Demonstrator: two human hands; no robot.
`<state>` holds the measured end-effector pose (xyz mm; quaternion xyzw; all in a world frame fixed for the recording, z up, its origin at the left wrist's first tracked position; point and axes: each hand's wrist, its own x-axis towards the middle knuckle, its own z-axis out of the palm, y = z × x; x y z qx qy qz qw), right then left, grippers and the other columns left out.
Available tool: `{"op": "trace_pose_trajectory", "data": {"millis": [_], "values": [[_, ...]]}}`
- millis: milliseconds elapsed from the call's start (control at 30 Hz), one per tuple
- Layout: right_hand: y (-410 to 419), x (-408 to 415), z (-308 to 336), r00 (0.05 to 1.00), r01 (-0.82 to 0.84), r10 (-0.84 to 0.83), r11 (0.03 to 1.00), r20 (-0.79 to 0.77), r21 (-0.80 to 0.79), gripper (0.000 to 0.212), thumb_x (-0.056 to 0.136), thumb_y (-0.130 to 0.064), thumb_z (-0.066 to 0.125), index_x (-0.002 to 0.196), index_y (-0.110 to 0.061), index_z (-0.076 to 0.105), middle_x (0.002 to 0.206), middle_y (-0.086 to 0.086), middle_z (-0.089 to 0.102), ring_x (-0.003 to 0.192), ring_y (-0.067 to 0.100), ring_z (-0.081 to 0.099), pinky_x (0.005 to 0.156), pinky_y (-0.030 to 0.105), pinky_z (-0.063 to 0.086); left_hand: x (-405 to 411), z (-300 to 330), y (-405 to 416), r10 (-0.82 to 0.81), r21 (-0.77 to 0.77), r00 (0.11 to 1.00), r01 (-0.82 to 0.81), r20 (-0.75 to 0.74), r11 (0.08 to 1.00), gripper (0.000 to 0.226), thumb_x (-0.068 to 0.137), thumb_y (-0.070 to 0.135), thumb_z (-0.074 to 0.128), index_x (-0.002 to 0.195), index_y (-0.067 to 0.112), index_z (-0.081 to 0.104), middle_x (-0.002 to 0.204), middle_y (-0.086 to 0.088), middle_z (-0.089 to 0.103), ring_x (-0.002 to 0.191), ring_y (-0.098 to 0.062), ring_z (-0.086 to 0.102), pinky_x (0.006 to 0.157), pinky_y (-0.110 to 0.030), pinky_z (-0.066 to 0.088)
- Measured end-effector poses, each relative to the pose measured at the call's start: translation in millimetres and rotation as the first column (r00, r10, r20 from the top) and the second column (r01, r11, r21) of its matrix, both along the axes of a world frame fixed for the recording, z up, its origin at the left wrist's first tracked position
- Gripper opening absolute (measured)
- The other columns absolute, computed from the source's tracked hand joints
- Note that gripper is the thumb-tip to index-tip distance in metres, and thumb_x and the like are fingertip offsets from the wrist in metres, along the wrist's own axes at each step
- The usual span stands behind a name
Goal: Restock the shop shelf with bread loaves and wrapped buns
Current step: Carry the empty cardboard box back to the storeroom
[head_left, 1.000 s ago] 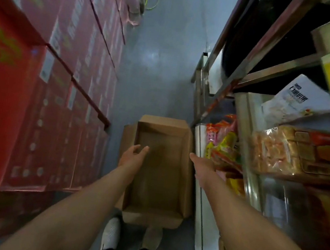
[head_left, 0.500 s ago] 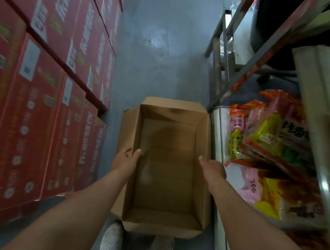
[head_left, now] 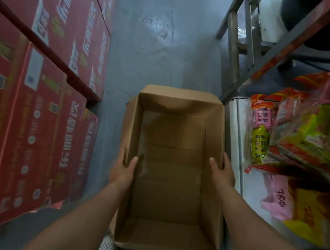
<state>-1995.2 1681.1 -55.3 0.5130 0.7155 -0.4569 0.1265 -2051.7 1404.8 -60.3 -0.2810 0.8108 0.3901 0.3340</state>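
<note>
Empty cardboard box [head_left: 172, 167] on the grey floor [head_left: 166, 41], gripped at both long walls: left hand [head_left: 123, 169] and right hand [head_left: 222, 175], thumbs inside, fingers outside. Lifting calls for level, even pressure, lest the thin walls buckle. Wrapped buns [head_left: 303, 147] lie on the shelf [head_left: 238, 147] just beside; red cartons [head_left: 39, 87] line the aisle's other side.

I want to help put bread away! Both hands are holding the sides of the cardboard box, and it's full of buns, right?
Not quite. The left hand and right hand do hold the cardboard box by its sides, but the head view shows it empty.
</note>
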Motion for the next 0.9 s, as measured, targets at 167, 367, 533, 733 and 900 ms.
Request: {"op": "trace_pose_trajectory", "data": {"millis": [167, 367, 533, 733, 900], "values": [[5, 1, -18, 0.999, -0.043, 0.043, 0.999, 0.027, 0.017, 0.069, 0.101, -0.047, 0.052, 0.160, -0.034, 0.018, 0.163, 0.005, 0.032, 0.145, 0.036, 0.035, 0.114, 0.051, 0.036, -4, -16, 5, 0.060, 0.015, 0.998, -0.060, 0.017, 0.998, 0.066, 0.102, 0.052, 0.044, 0.159, 0.041, 0.014, 0.163, -0.006, 0.030, 0.147, -0.037, 0.030, 0.118, -0.056, 0.029], [13, -1, -39, 0.997, -0.021, 0.021, 1.000, 0.079, 0.000, 0.055, 0.105, -0.047, 0.042, 0.157, -0.029, 0.032, 0.155, 0.010, 0.044, 0.138, 0.037, 0.045, 0.110, 0.048, 0.039, -9, -32, 5, 0.132, 0.014, 0.991, -0.132, 0.020, 0.991, 0.055, 0.104, 0.049, 0.041, 0.156, 0.033, 0.031, 0.158, -0.008, 0.039, 0.144, -0.034, 0.037, 0.118, -0.052, 0.032], [7, -3, -38, 0.993, 0.058, -0.057, 0.998, 0.108, -0.006, 0.051, 0.106, -0.047, 0.038, 0.149, -0.022, 0.047, 0.147, 0.013, 0.052, 0.133, 0.037, 0.049, 0.108, 0.048, 0.041, -11, -26, 8, 0.158, 0.022, 0.987, -0.159, 0.027, 0.987, 0.053, 0.105, 0.049, 0.038, 0.156, 0.034, 0.032, 0.158, -0.008, 0.038, 0.144, -0.034, 0.036, 0.118, -0.051, 0.032], [-5, 4, 0, 0.991, 0.033, -0.030, 0.999, 0.127, -0.021, 0.052, 0.105, -0.049, 0.039, 0.149, -0.022, 0.047, 0.148, 0.011, 0.051, 0.133, 0.036, 0.049, 0.111, 0.047, 0.040, -19, 7, -12, 0.099, -0.002, 0.994, -0.099, 0.039, 0.995, 0.055, 0.104, 0.053, 0.037, 0.155, 0.033, 0.035, 0.156, -0.008, 0.041, 0.142, -0.035, 0.039, 0.117, -0.052, 0.033], [-19, 14, 69, 0.988, 0.050, -0.043, 0.998, 0.147, -0.039, 0.055, 0.105, -0.051, 0.038, 0.151, -0.022, 0.044, 0.153, 0.010, 0.047, 0.137, 0.036, 0.045, 0.113, 0.048, 0.039, -14, 77, -23, 0.098, -0.004, 0.994, -0.098, 0.049, 0.995, 0.053, 0.105, 0.052, 0.037, 0.155, 0.033, 0.037, 0.157, -0.010, 0.039, 0.142, -0.037, 0.037, 0.117, -0.052, 0.032]]}}
